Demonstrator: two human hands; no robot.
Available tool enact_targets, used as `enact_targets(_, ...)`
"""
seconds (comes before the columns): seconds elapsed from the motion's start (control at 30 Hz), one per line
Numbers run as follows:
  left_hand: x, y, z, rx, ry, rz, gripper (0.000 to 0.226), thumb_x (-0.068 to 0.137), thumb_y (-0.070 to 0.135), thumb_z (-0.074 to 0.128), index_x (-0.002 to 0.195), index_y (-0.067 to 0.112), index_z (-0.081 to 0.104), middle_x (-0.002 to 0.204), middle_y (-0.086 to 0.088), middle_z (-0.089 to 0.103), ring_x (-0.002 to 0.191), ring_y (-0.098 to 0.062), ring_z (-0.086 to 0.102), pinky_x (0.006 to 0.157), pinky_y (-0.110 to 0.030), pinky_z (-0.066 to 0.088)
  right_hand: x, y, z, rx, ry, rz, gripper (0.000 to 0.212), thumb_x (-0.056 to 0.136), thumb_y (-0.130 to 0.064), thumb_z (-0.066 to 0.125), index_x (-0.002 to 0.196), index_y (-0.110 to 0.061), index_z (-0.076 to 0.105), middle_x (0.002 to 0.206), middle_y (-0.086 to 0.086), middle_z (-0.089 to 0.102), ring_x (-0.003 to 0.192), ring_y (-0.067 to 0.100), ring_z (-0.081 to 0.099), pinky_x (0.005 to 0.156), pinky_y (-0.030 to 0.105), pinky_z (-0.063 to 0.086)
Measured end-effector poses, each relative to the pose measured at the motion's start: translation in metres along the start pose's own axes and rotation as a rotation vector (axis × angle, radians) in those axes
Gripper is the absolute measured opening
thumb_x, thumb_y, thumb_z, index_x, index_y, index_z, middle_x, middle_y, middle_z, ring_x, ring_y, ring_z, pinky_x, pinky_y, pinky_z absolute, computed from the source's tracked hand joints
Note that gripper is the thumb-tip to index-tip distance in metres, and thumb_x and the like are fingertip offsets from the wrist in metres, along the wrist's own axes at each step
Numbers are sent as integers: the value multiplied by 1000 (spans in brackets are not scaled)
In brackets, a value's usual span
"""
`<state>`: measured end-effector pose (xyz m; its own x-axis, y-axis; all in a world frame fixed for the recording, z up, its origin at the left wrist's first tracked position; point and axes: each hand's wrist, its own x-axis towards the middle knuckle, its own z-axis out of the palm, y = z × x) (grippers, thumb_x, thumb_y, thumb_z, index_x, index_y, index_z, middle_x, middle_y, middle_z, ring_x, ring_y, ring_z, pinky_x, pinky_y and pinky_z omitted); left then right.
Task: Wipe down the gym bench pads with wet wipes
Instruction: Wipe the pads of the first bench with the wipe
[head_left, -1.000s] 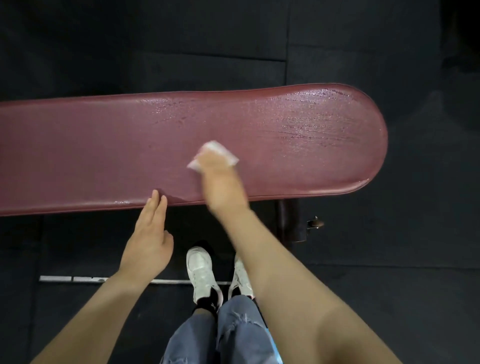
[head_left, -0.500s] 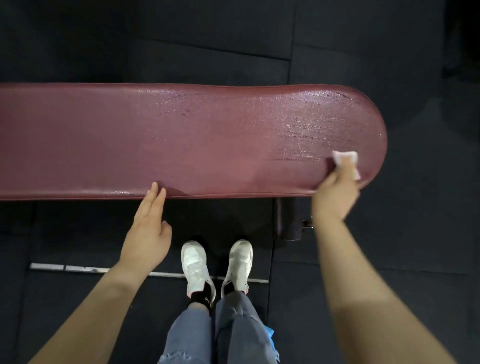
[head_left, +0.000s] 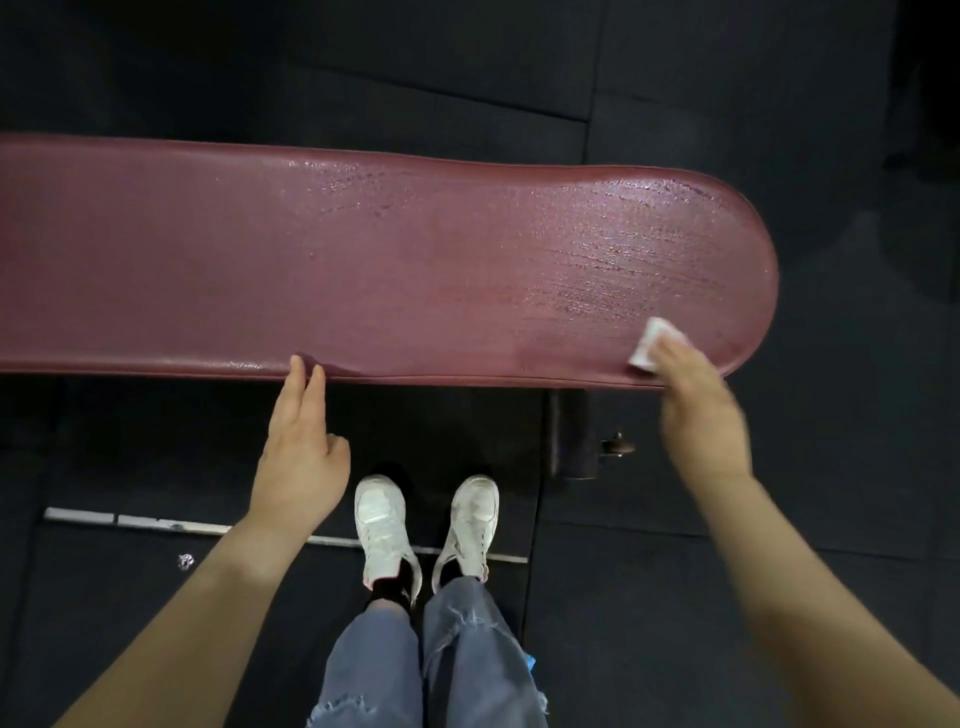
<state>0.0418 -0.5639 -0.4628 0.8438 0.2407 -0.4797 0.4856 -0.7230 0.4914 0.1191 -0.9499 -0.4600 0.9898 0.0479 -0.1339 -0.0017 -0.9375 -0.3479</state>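
Near edge first: blue ripped jeans (head_left: 415, 670) and white sneakers (head_left: 382, 525) stood at 6 o'clock on the dark rubber floor (head_left: 649, 597), with a metal floor strip (head_left: 156, 521) behind the heels. Left hand (head_left: 301, 457) at 7 o'clock, fingers straight and together, tips touching the near rim of the long maroon padded bench (head_left: 311, 260), holding nothing. Right hand (head_left: 701, 415) at 4 o'clock, blurred; its grip looked to pinch or press the folded white wet wipe (head_left: 652, 345) onto the pad near the rounded right end. Bench long axis ran 9 to 3 o'clock. Wet streaks covered the right half; the dull stretch lay toward 9 o'clock from the wipe, so likely next stroke goes leftward. Right hand nearer. Left fingertips sat on the near rim in that path. Black bench post (head_left: 571, 436) below.
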Motion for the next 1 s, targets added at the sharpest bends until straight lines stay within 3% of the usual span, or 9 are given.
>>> enact_targets(0.1, 0, 0, 1, -14, -10, -12, 80, 92, -5, 50, 158, 18, 12, 165, 12, -8, 152, -15, 2, 107, -27, 28, -12, 30, -18, 40, 172, 405, 43, 97, -5, 38, 128, -27, 58, 134, -5, 59, 117, 27, 59, 94, 26, 42)
enact_targets(0.17, 0, 1, 1, -19, -11, -3, 80, 92, -5, 50, 158, 18, 11, 165, 12, -9, 152, -15, 1, 105, -24, 26, -7, 9, 0, 99, 333, 571, 39, 97, -9, 36, 126, -25, 58, 124, 4, 66, 107, 33, 63, 86, 30, 45)
enact_targets(0.3, -1, -4, -2, -44, -16, 11, 80, 93, -5, 48, 158, 23, 12, 164, 17, -9, 151, -11, 4, 97, -18, 30, 13, -77, 48, 388, 530, 780, 38, 97, -10, 44, 131, -11, 60, 123, 18, 66, 109, 39, 63, 95, 38, 46)
enact_targets(0.4, 2, -8, -3, -76, -22, -6, 80, 92, -5, 47, 158, 27, 13, 163, 23, -7, 149, -4, 5, 101, -19, 28, 21, -150, 80, 460, 386, 322, 34, 87, 8, 51, 114, -2, 69, 122, 19, 65, 116, 35, 60, 111, 40, 36)
enact_targets(0.47, 3, -8, -3, -141, -15, -37, 80, 92, -5, 47, 157, 29, 15, 162, 24, -3, 145, 2, 6, 108, -21, 22, 21, -194, 97, 452, 135, -41, 29, 88, 11, 52, 108, 0, 71, 118, 20, 65, 115, 35, 58, 113, 46, 35)
enact_targets(0.63, 5, -6, -3, -356, 10, -103, 74, 94, -1, 46, 156, 30, 21, 161, 21, 11, 149, -4, 15, 122, -37, 20, 22, -226, 118, 195, -471, -748, 44, 96, 1, 46, 140, -5, 51, 149, 11, 45, 143, 26, 34, 119, 29, 11)
enact_targets(0.73, 3, -4, -2, -261, -2, -78, 76, 93, 0, 49, 156, 29, 19, 163, 21, 6, 145, 3, 10, 118, -31, 19, 41, -179, 95, -63, -548, -966, 51, 101, -5, 41, 150, -16, 36, 159, -1, 30, 148, 16, 21, 122, 25, 4)
enact_targets(0.9, 2, 0, 4, -185, 13, -74, 77, 93, 2, 53, 157, 27, 18, 164, 20, 0, 142, 4, 6, 113, -28, 19, 47, -72, 30, -307, -480, -1185, 46, 94, -8, 37, 136, -9, 57, 146, 7, 50, 136, 22, 46, 117, 36, 18)
enact_targets(1.0, 2, 6, 9, -184, 46, -92, 76, 93, 2, 53, 157, 25, 20, 165, 16, 0, 144, 1, 7, 111, -26, 18, 50, -25, 3, -437, -501, -1175, 55, 85, -2, 61, 139, -11, 55, 149, 4, 46, 139, 20, 42, 117, 39, 20)
